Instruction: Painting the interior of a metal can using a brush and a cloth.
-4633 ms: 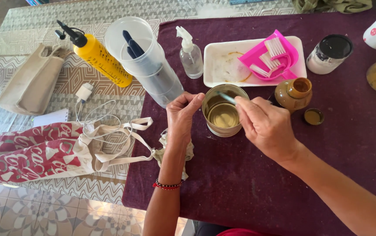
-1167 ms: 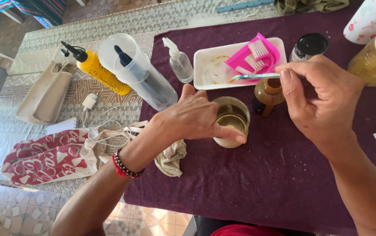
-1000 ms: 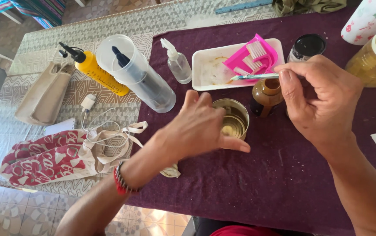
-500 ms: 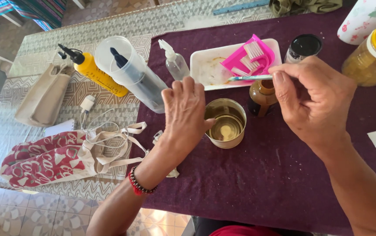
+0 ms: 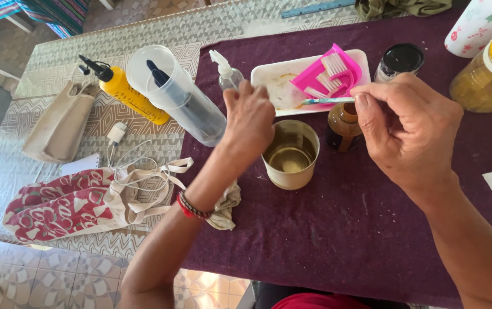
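Note:
My left hand (image 5: 250,117) hovers with fingers apart and empty, just left of a tin can (image 5: 290,155) holding yellowish liquid. Its fingertips are close to a small clear spray bottle (image 5: 227,71). My right hand (image 5: 409,129) pinches a thin light-blue-handled brush (image 5: 327,100), whose tip points left over a white tray (image 5: 269,80). A small open brown jar (image 5: 343,121) stands right below that brush, between the can and my right hand. All of this rests on a dark purple cloth (image 5: 343,229).
A pink dustpan with brushes (image 5: 329,71) lies in the tray. A black-lidded jar (image 5: 400,60) and a yellow-lidded jar (image 5: 489,71) stand at the back right. At left are a clear jug (image 5: 177,94), a yellow squeeze bottle (image 5: 126,91), a red-and-white bag (image 5: 68,203) and a rag (image 5: 226,206).
My left hand has come off the tin can and moved up and left toward the spray bottle. My right hand keeps the brush near the brown jar.

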